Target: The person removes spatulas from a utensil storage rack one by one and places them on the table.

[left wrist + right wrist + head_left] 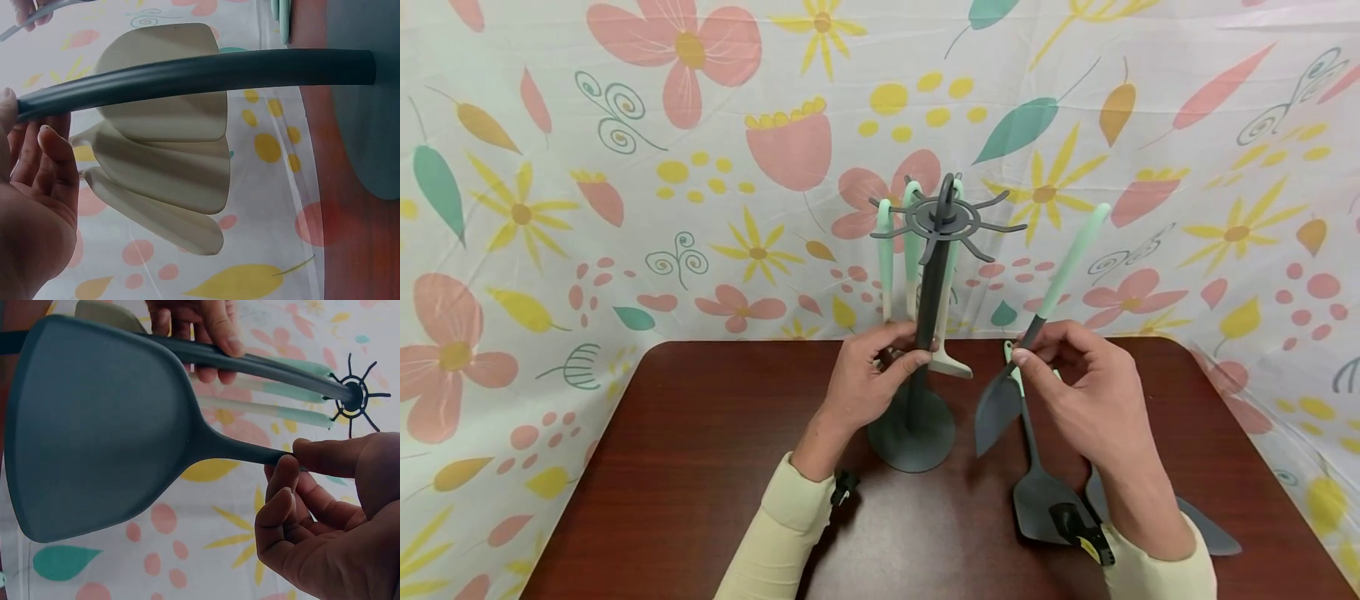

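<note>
A dark grey utensil stand [934, 292] with a round base and a ring of hooks stands upright on the table. My left hand [867, 379] grips its pole about midway up, thumb in front. On the left and back hooks hang several cream-headed utensils with mint handles [886, 258]; their flat heads [181, 175] fan out in the left wrist view. To the right of the pole, my right hand [1086, 392] pinches a turner by its thin grey neck. This turner [106, 431] has a wide dark grey blade pointing down and a mint handle tilted up to the right.
Another dark grey turner [1041, 504] lies on the brown table [700, 492] below my right hand. A further grey-headed utensil [1210, 529] lies beside it, partly hidden by my right forearm. A flower-patterned cloth [700, 208] hangs behind the table.
</note>
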### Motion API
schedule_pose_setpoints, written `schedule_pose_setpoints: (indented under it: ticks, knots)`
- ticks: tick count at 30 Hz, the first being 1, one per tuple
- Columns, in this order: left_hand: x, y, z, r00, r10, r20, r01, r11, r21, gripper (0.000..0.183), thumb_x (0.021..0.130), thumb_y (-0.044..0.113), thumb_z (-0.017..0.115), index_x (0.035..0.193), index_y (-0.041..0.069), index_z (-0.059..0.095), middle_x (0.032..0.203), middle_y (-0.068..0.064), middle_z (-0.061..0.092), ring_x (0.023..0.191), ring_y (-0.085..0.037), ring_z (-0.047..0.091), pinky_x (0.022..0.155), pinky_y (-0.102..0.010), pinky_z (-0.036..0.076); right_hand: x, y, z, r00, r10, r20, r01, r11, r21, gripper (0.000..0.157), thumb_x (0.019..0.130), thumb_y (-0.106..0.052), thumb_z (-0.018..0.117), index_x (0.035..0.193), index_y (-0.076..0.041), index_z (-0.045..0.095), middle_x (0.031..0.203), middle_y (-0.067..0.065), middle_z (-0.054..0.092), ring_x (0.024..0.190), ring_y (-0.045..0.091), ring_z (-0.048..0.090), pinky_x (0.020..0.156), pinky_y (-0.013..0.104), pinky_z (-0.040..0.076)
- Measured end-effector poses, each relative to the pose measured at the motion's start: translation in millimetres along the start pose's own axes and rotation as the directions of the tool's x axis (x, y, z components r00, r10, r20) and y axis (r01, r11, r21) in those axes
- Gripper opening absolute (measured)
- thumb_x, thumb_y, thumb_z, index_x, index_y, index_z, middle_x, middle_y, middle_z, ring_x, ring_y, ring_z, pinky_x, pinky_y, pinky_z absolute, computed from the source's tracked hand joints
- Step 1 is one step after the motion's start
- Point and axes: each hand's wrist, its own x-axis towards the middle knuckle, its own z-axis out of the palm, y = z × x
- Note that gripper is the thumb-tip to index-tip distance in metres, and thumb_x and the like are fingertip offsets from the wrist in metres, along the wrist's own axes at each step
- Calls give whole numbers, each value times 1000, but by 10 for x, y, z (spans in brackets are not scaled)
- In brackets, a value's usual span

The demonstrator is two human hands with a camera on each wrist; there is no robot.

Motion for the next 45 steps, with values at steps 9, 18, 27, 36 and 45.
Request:
schedule_pose_setpoints:
  ticks: [9,18,27,36,45]
  knots:
    - [3,4,3,1000,-1,-8,1,1000,7,27,98,4,76,124,9,76,104,1,79,74,-11,62,60,-31,51,5,72,-133,997,81,20,-79,994,-69,10,96,-17,82,103,-12,76,82,2,72,68,12,61,62,20,46]
    - [-4,7,1,1000,-9,-5,9,1000,1,27,98,5,76,125,10,76,106,1,79,76,-11,65,60,-31,51,27,165,-197,991,110,69,-96,979,-181,16,98,-29,81,103,-15,75,83,2,74,70,12,60,60,23,44]
    - [1,16,-7,1000,-4,-4,4,1000,-5,28,98,4,76,125,9,76,107,-5,80,73,-13,64,60,-30,51,68,255,-211,987,129,95,-107,972,-210,18,98,-31,80,100,-14,76,79,3,72,66,11,62,55,24,44]
    - [2,2,0,1000,0,-15,0,1000,0,26,97,4,77,123,9,77,105,-6,80,71,-15,64,60,-31,52,77,378,-202,969,190,161,-153,964,-218,22,99,-34,79,100,-13,75,75,6,72,64,13,63,56,25,44]
    - [3,-5,-2,1000,7,-19,-6,1000,13,27,97,3,77,123,9,77,104,-4,80,71,-14,64,60,-31,51,76,480,-218,932,263,249,-205,950,-234,27,103,-35,74,105,-9,73,76,7,71,66,16,65,55,31,45]
